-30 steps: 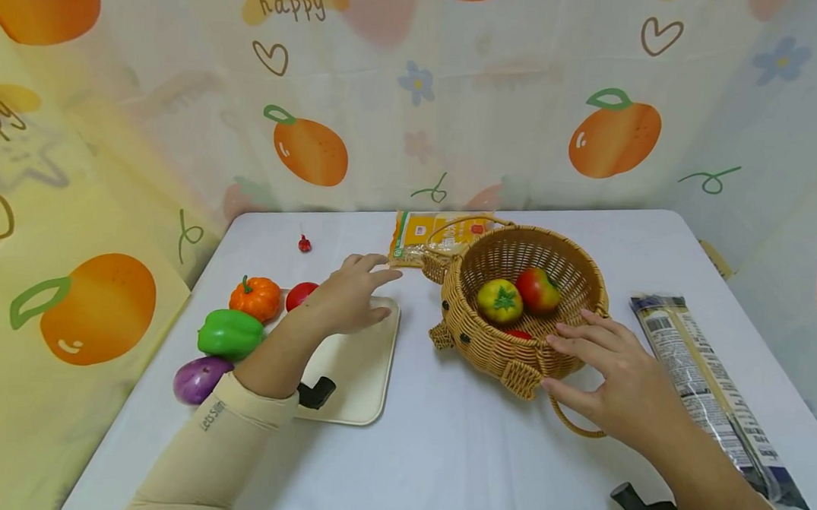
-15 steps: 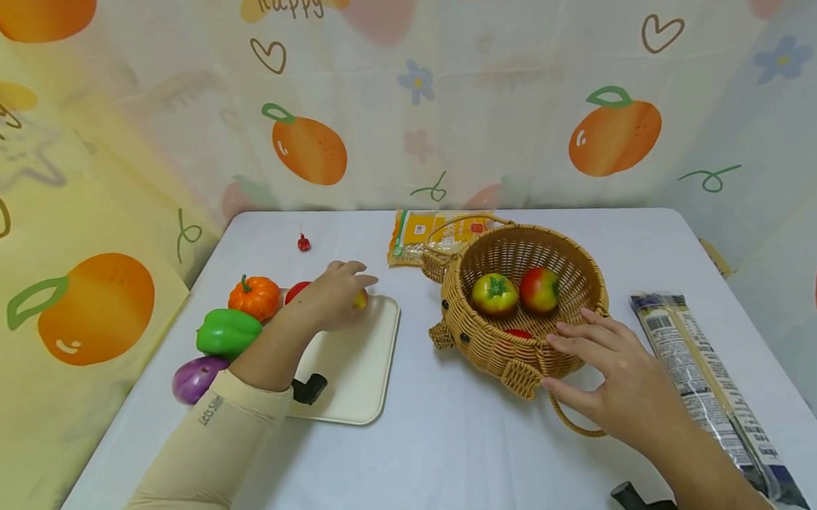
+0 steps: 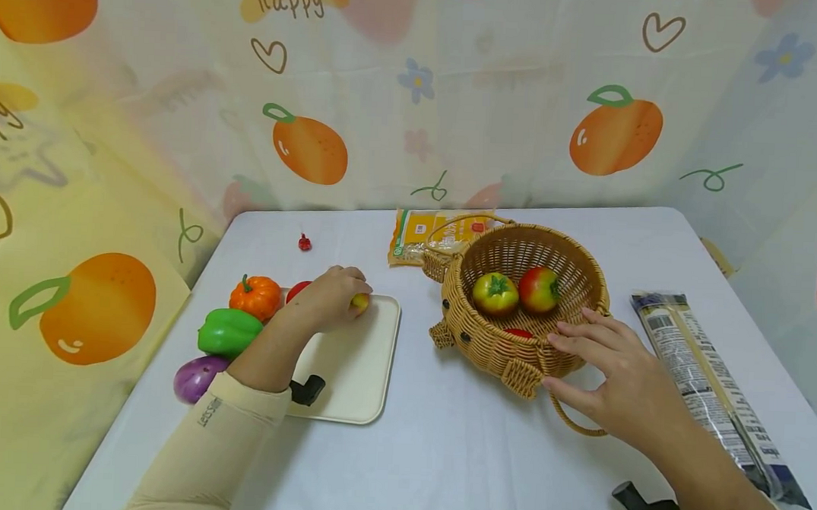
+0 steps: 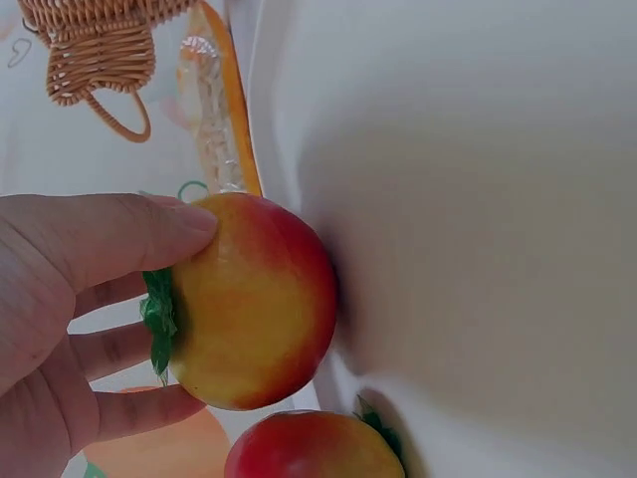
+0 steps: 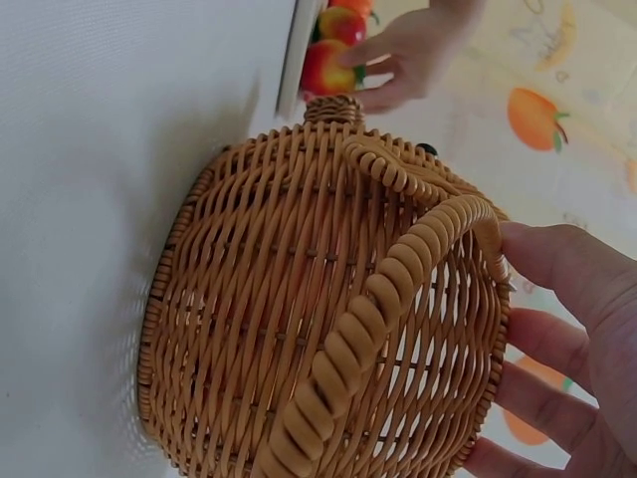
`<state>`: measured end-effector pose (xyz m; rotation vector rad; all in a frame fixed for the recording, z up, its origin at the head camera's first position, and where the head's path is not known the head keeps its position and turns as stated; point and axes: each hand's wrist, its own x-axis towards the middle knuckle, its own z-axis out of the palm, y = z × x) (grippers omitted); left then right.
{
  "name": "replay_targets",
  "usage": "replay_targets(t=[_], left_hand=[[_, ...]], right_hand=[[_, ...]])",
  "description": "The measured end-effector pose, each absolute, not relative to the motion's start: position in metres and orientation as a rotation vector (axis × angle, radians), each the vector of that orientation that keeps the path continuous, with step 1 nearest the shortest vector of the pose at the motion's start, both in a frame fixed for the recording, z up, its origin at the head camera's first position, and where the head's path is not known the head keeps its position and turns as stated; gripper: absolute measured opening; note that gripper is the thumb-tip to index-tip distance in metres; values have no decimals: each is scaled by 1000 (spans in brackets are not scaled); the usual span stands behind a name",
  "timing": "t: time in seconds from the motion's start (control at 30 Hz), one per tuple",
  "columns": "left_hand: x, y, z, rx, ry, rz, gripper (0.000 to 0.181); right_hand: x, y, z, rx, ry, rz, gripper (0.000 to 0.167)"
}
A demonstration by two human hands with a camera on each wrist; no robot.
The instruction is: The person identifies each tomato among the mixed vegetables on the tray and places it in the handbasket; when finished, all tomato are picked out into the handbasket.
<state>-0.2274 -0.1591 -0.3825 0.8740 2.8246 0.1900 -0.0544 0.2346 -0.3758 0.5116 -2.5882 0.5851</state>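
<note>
In the left wrist view my left hand [image 3: 331,301] pinches a red-and-yellow toy tomato [image 4: 254,299] between thumb and fingers, its green leaves towards the palm. It is over the upper part of a cream tray [image 3: 348,382]. A second red-and-yellow toy tomato [image 4: 314,446] lies beside it. My right hand [image 3: 616,370] holds the near right rim of a wicker basket [image 5: 299,299], thumb outside and fingertips over the edge. Inside the basket sit a yellow-green toy tomato [image 3: 495,294], a red-and-yellow one [image 3: 539,290] and a partly hidden red piece [image 3: 518,333].
Left of the tray lie an orange toy pumpkin [image 3: 255,298], a green bell pepper [image 3: 230,332] and a purple eggplant [image 3: 200,379]. A small red item [image 3: 304,243] lies behind. A yellow packet [image 3: 416,236] is behind the basket; a long printed packet [image 3: 711,382] lies right.
My left hand has moved left and down over the tray and taken hold of a toy tomato. The yellow-green tomato in the basket has shifted slightly. My right hand keeps its place.
</note>
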Motion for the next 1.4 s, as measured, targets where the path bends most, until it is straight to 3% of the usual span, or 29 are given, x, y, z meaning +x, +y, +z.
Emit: replay_targets(t=[0.3, 0.7, 1.03, 1.4], left_hand=[[-222, -156, -377, 886, 2825, 322, 32], [-211, -140, -347, 1180, 2868, 480, 34], [-200, -104, -310, 1352, 2867, 540, 40], [-199, -59, -292, 1568, 2817, 608, 37]], right_hand=[[-54, 234, -376, 497, -2600, 583, 51], [-55, 236, -376, 519, -2582, 595, 48], [-54, 235, -375, 506, -2602, 591, 52], [-54, 234, -376, 521, -2584, 602, 48]])
